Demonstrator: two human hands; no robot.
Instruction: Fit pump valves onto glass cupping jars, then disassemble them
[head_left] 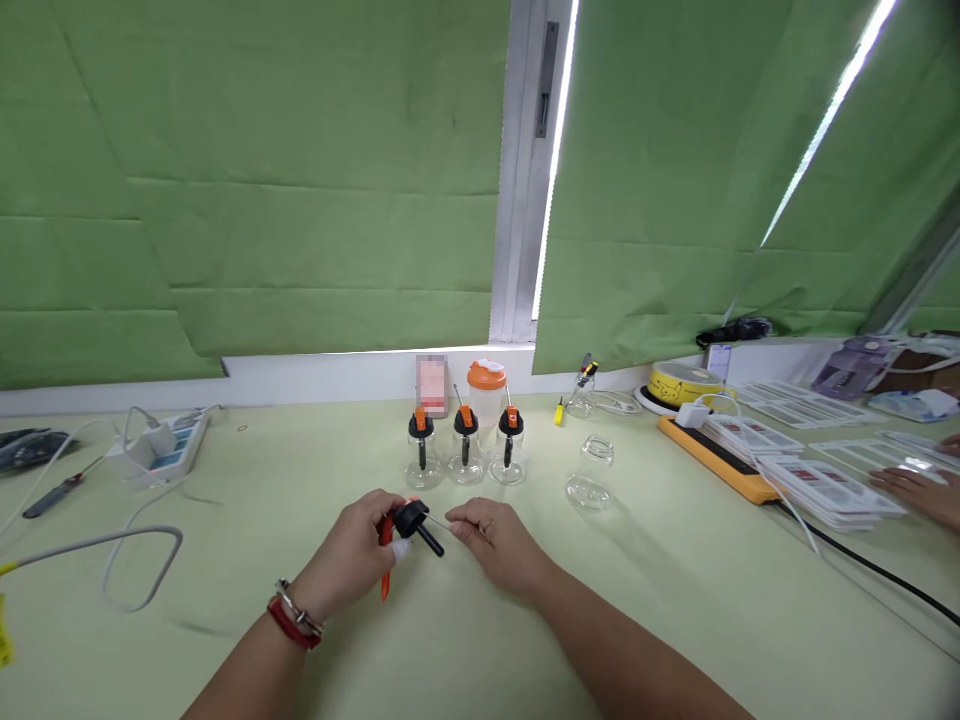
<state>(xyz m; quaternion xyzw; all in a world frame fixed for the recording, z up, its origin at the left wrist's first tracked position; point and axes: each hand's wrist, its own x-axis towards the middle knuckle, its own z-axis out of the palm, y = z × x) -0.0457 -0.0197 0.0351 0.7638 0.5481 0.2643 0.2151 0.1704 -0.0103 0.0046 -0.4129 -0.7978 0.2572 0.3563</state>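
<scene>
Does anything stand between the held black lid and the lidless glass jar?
The right hand, pinching the thin metal rod at the black lid, lies roughly between that lid and the glass jar. I see nothing else between them.

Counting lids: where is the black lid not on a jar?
In the head view, the black lid is in the left hand at lower centre, left of the right hand, in front of three lidded jars.

Looks like a shared workroom. The surface (pixel 285 470) carries a tool (pixel 52 497), a power strip (pixel 709 457) and stacked cards (pixel 825 490). A co-worker's hand (pixel 916 491) shows.
</scene>
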